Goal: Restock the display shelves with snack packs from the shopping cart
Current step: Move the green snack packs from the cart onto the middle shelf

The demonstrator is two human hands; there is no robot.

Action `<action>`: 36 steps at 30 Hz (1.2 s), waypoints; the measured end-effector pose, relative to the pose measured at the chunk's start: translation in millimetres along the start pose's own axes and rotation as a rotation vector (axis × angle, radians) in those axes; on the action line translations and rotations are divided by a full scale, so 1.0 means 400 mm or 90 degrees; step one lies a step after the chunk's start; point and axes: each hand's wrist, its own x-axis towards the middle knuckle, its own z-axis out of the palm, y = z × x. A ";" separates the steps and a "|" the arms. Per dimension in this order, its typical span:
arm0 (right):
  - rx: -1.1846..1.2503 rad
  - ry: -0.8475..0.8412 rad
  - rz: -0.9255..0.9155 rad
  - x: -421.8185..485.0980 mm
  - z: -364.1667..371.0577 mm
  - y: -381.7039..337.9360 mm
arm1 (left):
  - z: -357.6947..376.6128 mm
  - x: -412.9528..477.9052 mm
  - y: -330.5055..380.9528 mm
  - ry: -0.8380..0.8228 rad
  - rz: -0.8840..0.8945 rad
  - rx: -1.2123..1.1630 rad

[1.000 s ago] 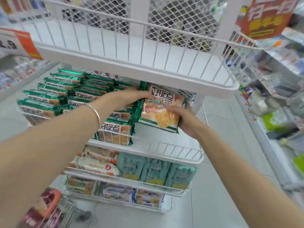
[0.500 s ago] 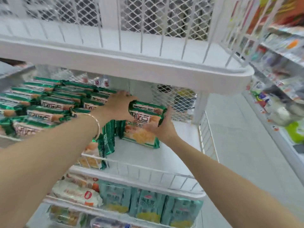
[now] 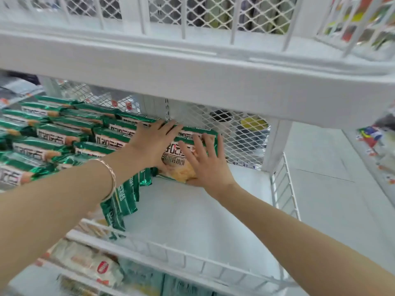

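Observation:
Green snack packs (image 3: 183, 157) with an orange biscuit picture stand at the back of the white middle shelf (image 3: 192, 212), next to the mesh back panel (image 3: 239, 137). My left hand (image 3: 152, 143), with a bracelet on the wrist, lies over their top edge, thumb on the front. My right hand (image 3: 206, 163) presses the front pack's face with fingers spread and the palm under its lower edge. Rows of the same green packs (image 3: 53, 133) fill the shelf's left half, and a few more (image 3: 124, 199) stand on edge below my left wrist. The shopping cart is out of view.
The upper shelf's thick white edge (image 3: 192, 69) hangs just above my hands. A low wire rail (image 3: 171, 253) fronts the middle shelf and a side rail (image 3: 284, 184) closes its right end. Pale packs (image 3: 89, 261) lie on the lower shelf. Another stocked rack (image 3: 378, 150) lines the aisle at right.
Both hands carried the packs deeper under the upper shelf to the back, beside the mesh panel. My view has moved closer and lower, and my right hand has spread flat on the front pack.

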 end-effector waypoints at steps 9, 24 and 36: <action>-0.032 -0.034 -0.103 -0.025 -0.003 0.062 | 0.011 0.004 0.005 0.000 -0.020 0.013; 0.296 -0.072 0.015 -0.047 -0.403 -0.181 | -0.081 -0.369 -0.194 -0.029 -0.085 -0.213; 0.297 -0.100 -0.173 0.032 -0.607 -0.756 | 0.138 -0.983 -0.624 -0.168 -0.296 -0.292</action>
